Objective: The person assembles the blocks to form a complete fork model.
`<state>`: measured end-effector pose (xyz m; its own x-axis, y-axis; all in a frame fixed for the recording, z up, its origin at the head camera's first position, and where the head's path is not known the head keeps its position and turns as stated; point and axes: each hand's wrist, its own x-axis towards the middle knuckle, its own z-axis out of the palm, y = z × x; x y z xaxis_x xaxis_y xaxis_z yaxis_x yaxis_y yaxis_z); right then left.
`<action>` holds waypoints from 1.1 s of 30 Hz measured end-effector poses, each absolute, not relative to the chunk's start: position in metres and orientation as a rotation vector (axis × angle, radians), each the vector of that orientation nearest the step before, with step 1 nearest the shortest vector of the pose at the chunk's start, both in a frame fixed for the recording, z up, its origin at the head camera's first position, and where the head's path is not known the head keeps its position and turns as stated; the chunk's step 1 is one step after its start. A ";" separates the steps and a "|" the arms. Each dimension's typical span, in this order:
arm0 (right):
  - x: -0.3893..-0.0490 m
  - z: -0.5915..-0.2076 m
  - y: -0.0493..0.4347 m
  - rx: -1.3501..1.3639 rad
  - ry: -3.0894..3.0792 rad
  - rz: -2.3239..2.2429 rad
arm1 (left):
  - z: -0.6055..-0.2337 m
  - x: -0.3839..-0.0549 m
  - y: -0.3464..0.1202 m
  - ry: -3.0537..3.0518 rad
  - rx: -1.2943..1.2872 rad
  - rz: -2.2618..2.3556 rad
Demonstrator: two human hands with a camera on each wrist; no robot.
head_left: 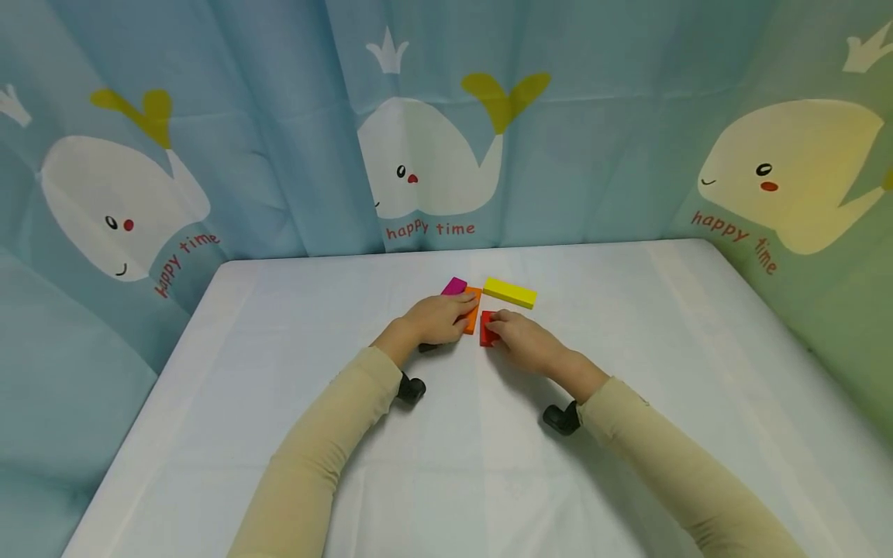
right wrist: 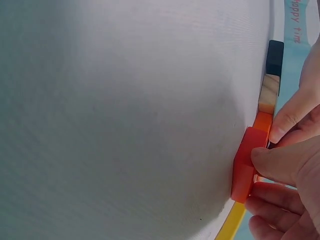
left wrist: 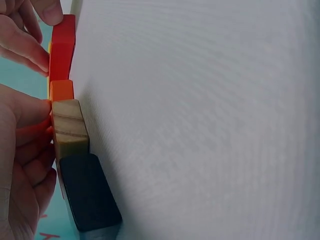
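Note:
My left hand [head_left: 434, 318] holds an orange block [head_left: 473, 319], with the thumb at its near end and the fingers over the top. To its right, my right hand [head_left: 525, 341] pinches a red block [head_left: 485, 335] between thumb and fingers. In the left wrist view the red block's end meets the orange one, and a plain wood-grain block [left wrist: 70, 120] and a black block [left wrist: 90, 192] continue the row. A yellow block [head_left: 510, 293] lies behind the red one. Part of a purple block [head_left: 455, 286] shows beyond the left hand, which hides the rest.
A white cloth covers the table [head_left: 446, 480]. Behind and beside it hangs a blue-green curtain [head_left: 279, 155] printed with whales. Black wrist-worn devices stick out below the left sleeve [head_left: 335, 434] and the right sleeve [head_left: 670, 449].

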<state>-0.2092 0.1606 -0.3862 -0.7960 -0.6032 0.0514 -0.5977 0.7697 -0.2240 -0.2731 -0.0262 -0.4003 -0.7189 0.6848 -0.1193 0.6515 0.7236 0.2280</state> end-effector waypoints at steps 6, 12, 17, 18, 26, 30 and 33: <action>-0.208 -0.386 0.160 -0.984 2.920 -0.347 | -0.400 -0.271 -0.026 2.739 1.063 0.258; -0.205 -0.386 0.161 -0.966 2.910 -0.340 | -0.398 -0.270 -0.025 2.738 1.049 0.269; -0.202 -0.385 0.162 -0.981 2.915 -0.336 | -0.398 -0.268 -0.024 2.733 1.046 0.272; -0.201 -0.385 0.162 -0.986 2.915 -0.338 | -0.398 -0.268 -0.024 2.734 1.044 0.271; -0.196 -0.383 0.162 -1.019 2.916 -0.317 | -0.398 -0.265 -0.023 2.747 1.060 0.239; -0.193 -0.381 0.163 -1.025 2.911 -0.319 | -0.396 -0.263 -0.023 2.751 1.065 0.230; -0.193 -0.381 0.164 -1.026 2.906 -0.319 | -0.396 -0.264 -0.023 2.747 1.066 0.236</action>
<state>-0.1930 0.1635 -0.3814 -0.7797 -0.6255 0.0273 -0.6166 0.7595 -0.2072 -0.2635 -0.0229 -0.3963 -0.7250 0.6791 -0.1148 0.6496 0.7296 0.2138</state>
